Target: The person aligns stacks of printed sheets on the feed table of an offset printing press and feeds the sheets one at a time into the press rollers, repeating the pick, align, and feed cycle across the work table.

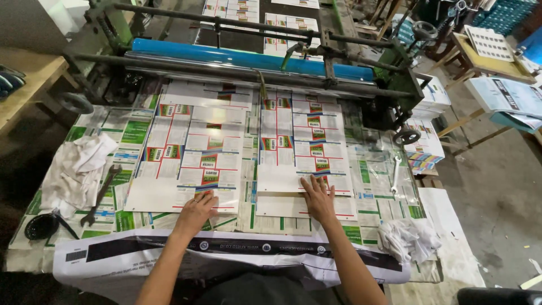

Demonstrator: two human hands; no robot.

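Nearest the camera, a white banner is draping over the table's front edge. Just beyond it, both hands are resting palm-down on printed sheets.

The left hand is lying flat, fingers loosely spread, on the near edge of the left sheet. It is pressing, not gripping; nothing is enclosed in it. The right hand is lying flat with fingers spread wide on the near edge of the right sheet, likewise holding nothing closed.

The two sheets are lying side by side at the table's middle, apart by a narrow gap, on top of a layer of other printed sheets. Their far edges are reaching toward the machine.

Handling judgement: each sheet appears light, thin and fairly flexible, with a glossy face that is likely to slide readily over the layer beneath. Creasing looks like the main hazard. A flat palm is suiting it for sliding; for lifting, the near edge or near corners are offering the best hold.

To the left, a wrench is lying beside a white rag. To the right, a smaller spanner is lying near a crumpled rag.

Farthest off, a blue roller is spanning the machine's green frame.
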